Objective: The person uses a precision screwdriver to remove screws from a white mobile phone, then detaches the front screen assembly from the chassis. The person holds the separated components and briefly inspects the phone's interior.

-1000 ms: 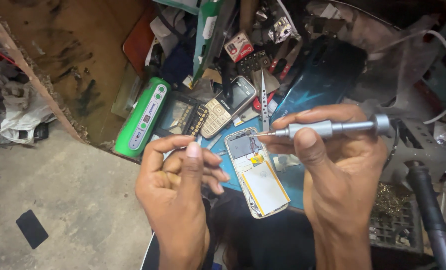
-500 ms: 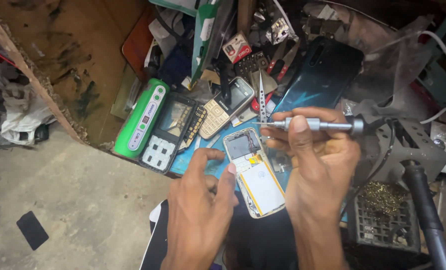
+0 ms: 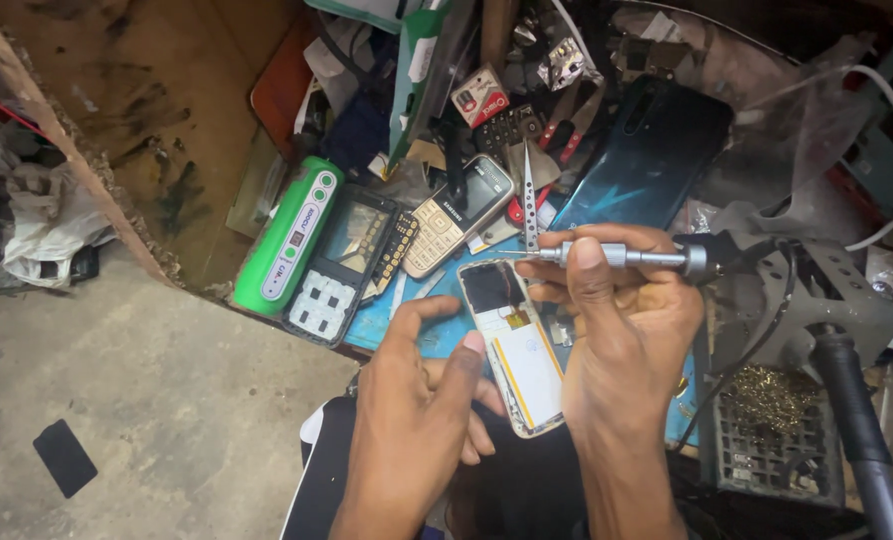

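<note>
Head view, right hand (image 3: 621, 330): grip clenched on a metal screwdriver (image 3: 621, 257), tip over the opened phone (image 3: 513, 345).
Left hand (image 3: 416, 420): fingers loose, seemingly steadying the phone's lower edge; contact hidden.
Phone: on the blue surface (image 3: 436, 325), between both hands.
Nearby: keypad phone (image 3: 458, 215), green case (image 3: 291, 237).

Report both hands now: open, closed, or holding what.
Left hand: open, fingers spread, holding nothing, beside the opened phone.
Right hand: closed on the silver screwdriver, held level above the phone.
</note>
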